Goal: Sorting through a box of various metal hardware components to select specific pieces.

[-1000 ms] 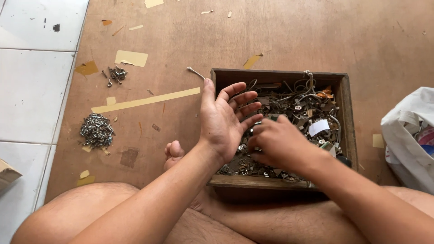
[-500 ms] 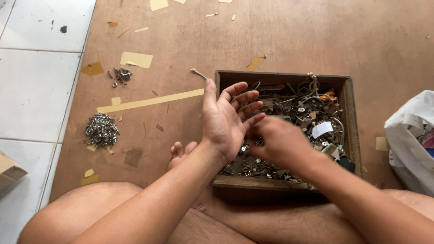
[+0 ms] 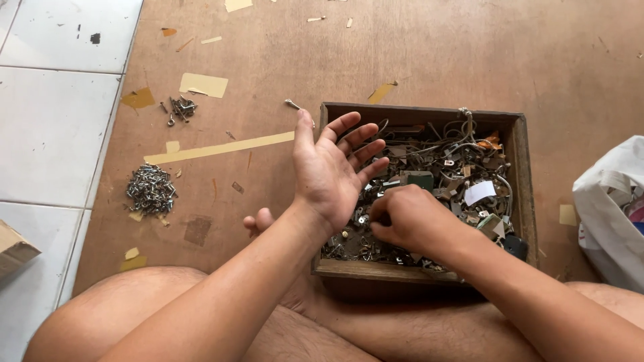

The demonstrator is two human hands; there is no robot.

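A shallow wooden box (image 3: pixel 524 181) lies on the floor between my legs, filled with small metal parts, wires and scraps. My left hand (image 3: pixel 332 171) hovers over the box's left edge, palm up, fingers spread; I see nothing in the palm. To its right, my right hand (image 3: pixel 412 218) is down in the near part of the box. Its fingers are curled together among the small parts, and the knuckles hide what is between the fingertips.
A heap of silver screws (image 3: pixel 151 190) and a smaller cluster (image 3: pixel 180 107) lie on the brown board to the left, and one screw (image 3: pixel 293 104) near the box's corner. A white plastic bag (image 3: pixel 614 214) sits right, a cardboard piece (image 3: pixel 13 248) on the white tiles far left.
The view has shifted slightly. My left palm stays raised and spread, and my right hand stays in the same spot in the box.
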